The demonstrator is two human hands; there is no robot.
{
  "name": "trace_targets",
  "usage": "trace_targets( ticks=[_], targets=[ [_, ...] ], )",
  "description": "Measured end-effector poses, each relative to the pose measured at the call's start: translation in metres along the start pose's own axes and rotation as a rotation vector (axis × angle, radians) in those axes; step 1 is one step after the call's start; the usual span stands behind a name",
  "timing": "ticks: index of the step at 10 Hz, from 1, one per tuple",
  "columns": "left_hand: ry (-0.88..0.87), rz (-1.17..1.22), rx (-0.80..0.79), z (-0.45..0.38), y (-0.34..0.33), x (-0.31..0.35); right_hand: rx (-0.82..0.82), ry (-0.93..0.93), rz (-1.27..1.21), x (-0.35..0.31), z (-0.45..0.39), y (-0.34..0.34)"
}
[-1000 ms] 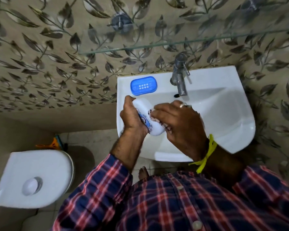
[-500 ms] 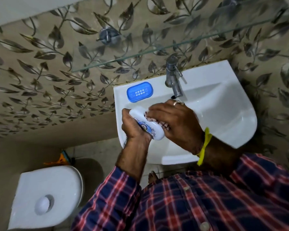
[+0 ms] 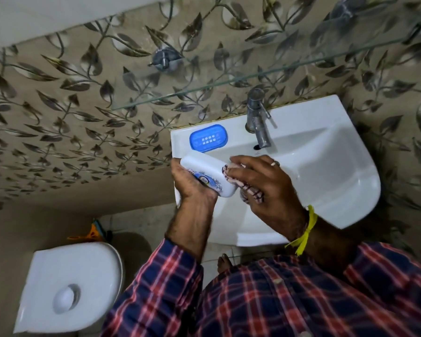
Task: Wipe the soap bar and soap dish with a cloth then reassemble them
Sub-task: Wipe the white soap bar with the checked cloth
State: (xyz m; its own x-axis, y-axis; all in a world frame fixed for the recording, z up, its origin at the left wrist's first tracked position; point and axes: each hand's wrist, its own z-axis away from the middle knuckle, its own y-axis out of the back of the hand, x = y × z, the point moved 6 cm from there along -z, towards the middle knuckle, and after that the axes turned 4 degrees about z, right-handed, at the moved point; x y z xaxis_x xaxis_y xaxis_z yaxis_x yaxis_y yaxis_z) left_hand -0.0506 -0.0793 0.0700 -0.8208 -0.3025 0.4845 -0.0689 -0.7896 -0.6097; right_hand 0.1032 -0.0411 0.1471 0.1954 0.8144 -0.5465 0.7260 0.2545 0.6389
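One white soap bar sits over the sink's left edge, clasped in the left hand's grip; its blue round label is too blurred to read. The right hand's grip presses one checked cloth against the bar. One blue soap dish rests at the sink's back left corner, beside one tap.

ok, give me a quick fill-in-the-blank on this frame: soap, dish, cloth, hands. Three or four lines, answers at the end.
1. The soap is held in the ___ hand.
2. The right hand presses a checked ___ against the soap.
3. The blue dish sits on the sink rim, to the ___ of the tap.
4. The dish holds ___ soap.

Answers: left; cloth; left; no
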Motion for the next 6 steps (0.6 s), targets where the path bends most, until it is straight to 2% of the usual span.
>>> trace_targets(
  ticks=[2,3,4,5,6],
  targets=[
    [0.071,0.077,-0.005,0.011,-0.001,-0.005,0.010,0.010,-0.037,-0.002,0.004,-0.003],
    [0.121,0.150,-0.017,0.013,-0.001,-0.011,0.039,-0.050,-0.072,-0.002,0.001,-0.007],
    [0.166,0.197,-0.105,0.014,-0.007,-0.016,0.049,-0.128,-0.146,0.002,-0.009,-0.008],
    [0.096,0.090,-0.113,0.019,-0.007,-0.017,0.021,-0.135,-0.218,0.007,-0.013,0.000],
    [-0.343,-0.310,-0.098,0.029,0.008,0.012,-0.071,-0.121,-0.260,0.010,-0.019,0.007]
  ],
)
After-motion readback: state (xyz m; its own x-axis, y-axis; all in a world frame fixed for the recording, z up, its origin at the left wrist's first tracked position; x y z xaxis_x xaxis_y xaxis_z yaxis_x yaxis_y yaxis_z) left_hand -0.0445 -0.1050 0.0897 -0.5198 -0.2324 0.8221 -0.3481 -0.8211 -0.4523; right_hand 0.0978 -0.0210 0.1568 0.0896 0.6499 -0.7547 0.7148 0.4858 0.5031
